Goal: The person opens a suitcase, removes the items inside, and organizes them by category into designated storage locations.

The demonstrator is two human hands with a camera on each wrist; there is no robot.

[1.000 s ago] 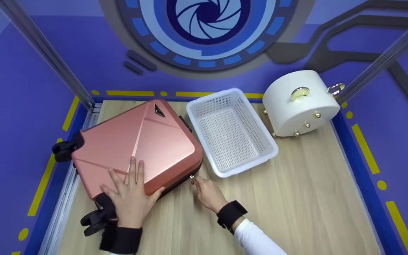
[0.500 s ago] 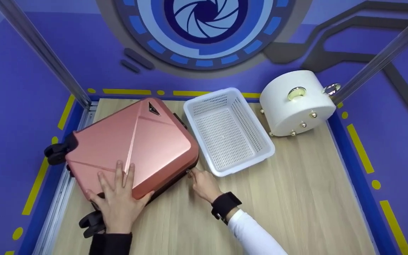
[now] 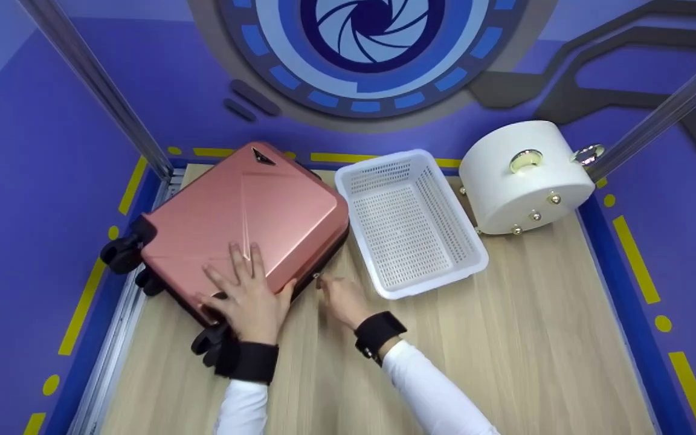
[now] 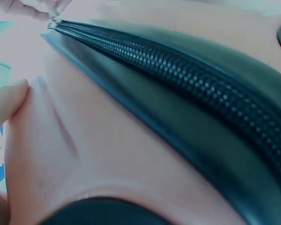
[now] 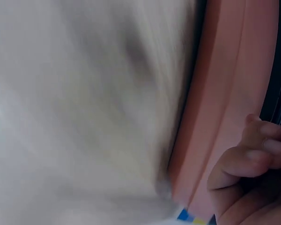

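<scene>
A pink hard-shell suitcase (image 3: 203,205) lies flat on the left of the table. My left hand (image 3: 251,305) rests on its lid near the wheeled end, fingers spread and thumb over the front side. At that front side my right hand (image 3: 345,299) pinches a small metal zipper pull (image 3: 316,275). In the left wrist view the black zipper (image 4: 178,68) runs up to the pull, where blurred fingertips (image 4: 25,8) grip it. Curled fingers (image 5: 253,161) show beside the suitcase's side in the right wrist view, with the pull out of sight.
A white perforated basket (image 3: 396,284) stands just right of the suitcase. Behind it to the right is a white round-topped case (image 3: 511,187) with gold studs and ring handles. Black caster wheels (image 3: 121,254) stick out at the suitcase's left end. Blue walls (image 3: 142,90) enclose the table.
The suitcase has turned counterclockwise and shifted toward the back wall, with my left hand moving along on it. My right hand has travelled with the zipper pull along the front seam toward the wheeled end.
</scene>
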